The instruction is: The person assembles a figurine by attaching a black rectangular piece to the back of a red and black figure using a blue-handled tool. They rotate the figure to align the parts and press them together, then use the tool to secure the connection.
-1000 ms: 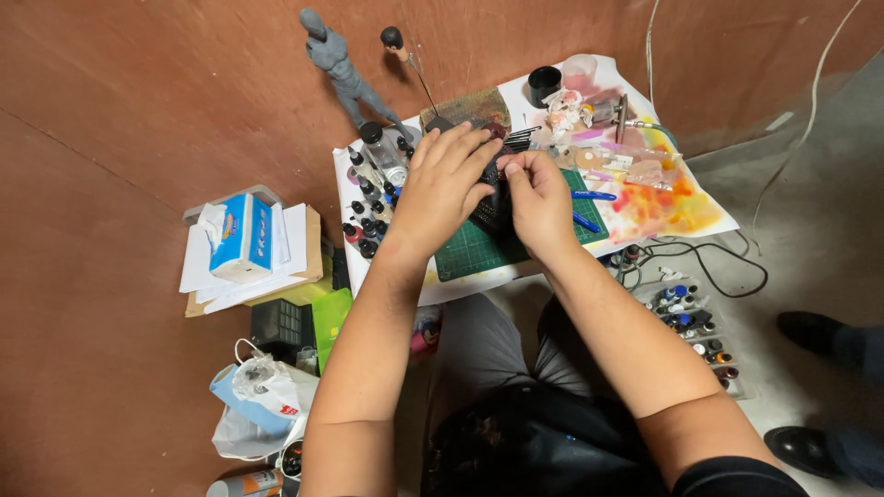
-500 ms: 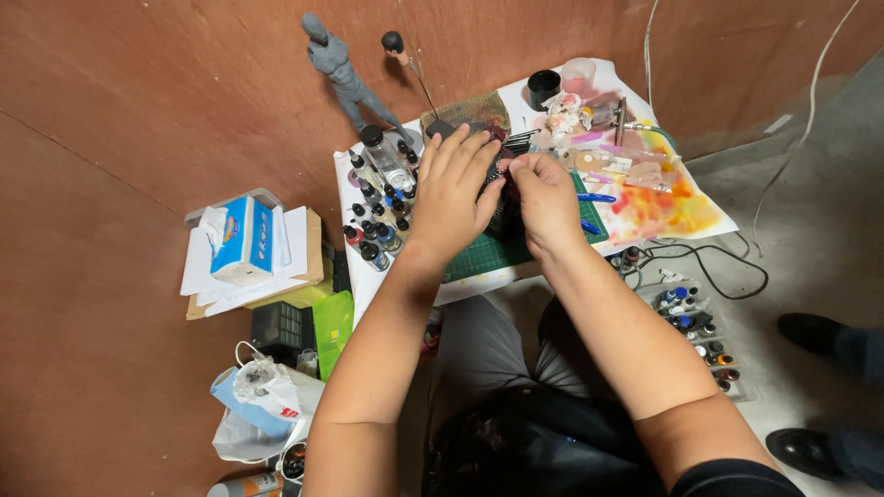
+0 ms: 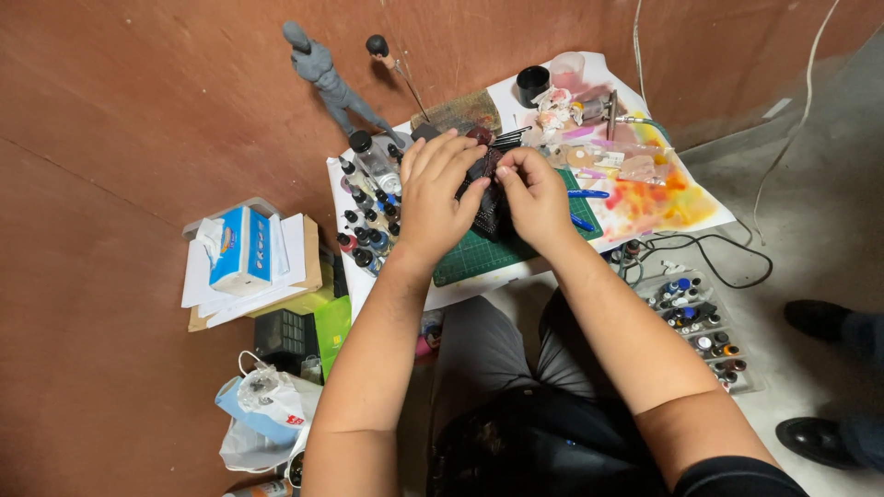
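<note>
A: Any room left of the left hand?

B: Little. Small paint bottles crowd that side of the table, with a grey figure in the upper left.

A: And right of the right hand?

B: Brushes, scraps and an airbrush litter the stained paper. The green cutting mat, lower centre, lies mostly bare.

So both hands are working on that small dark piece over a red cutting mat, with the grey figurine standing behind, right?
Not quite: the cutting mat is green, not red, as the head view shows. Both the left hand and right hand do hold the small dark piece over it, with the grey figurine behind.
</note>
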